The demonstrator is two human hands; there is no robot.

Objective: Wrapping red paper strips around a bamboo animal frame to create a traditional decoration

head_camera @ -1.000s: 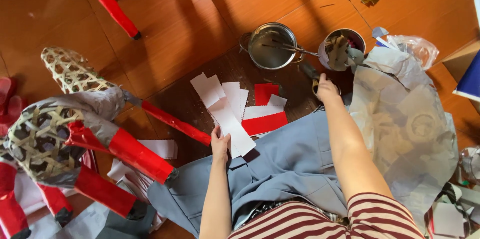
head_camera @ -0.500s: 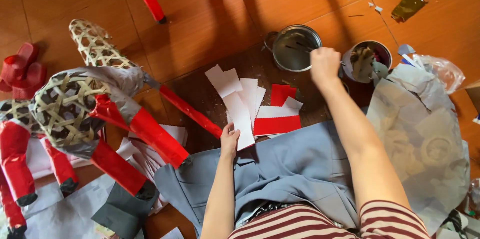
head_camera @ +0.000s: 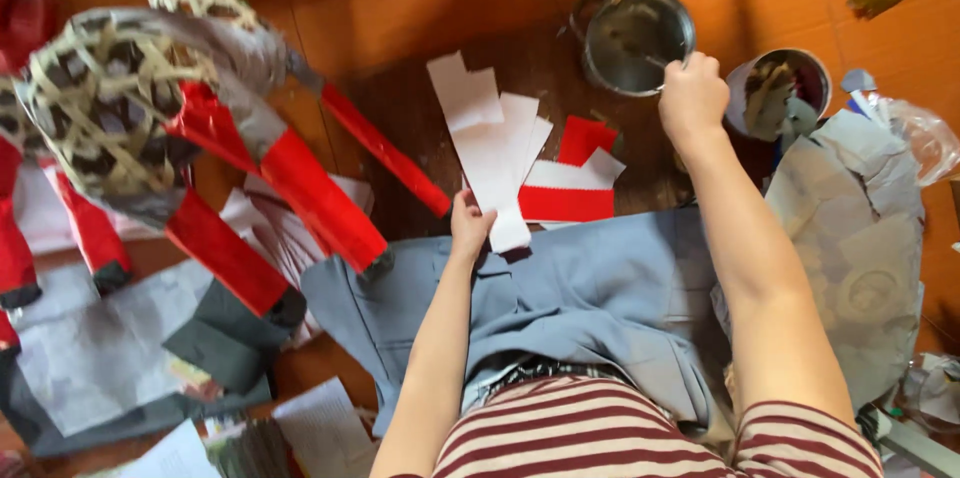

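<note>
My left hand (head_camera: pixel 470 225) rests on the near end of a pile of white paper strips (head_camera: pixel 490 143) lying on the dark floor board. Red and white paper pieces (head_camera: pixel 570 188) lie just right of the strips. My right hand (head_camera: pixel 692 98) is closed around a thin stick or brush handle that dips into a round metal pot (head_camera: pixel 635 38). Its fingers curl down over the pot's near rim. A grey cloth (head_camera: pixel 600 298) covers my lap.
A woven bamboo animal frame (head_camera: pixel 110 108) with red-wrapped legs (head_camera: pixel 310 198) stands at the left. A second tin (head_camera: pixel 780 88) with a rag sits right of the pot. A grey papered shape (head_camera: pixel 860 238) lies at the right. Paper scraps (head_camera: pixel 100 358) litter the lower left.
My right hand has moved up from the floor beside the red paper to the metal pot and closed on the stick. My left hand has stayed on the strips. The view shifted.
</note>
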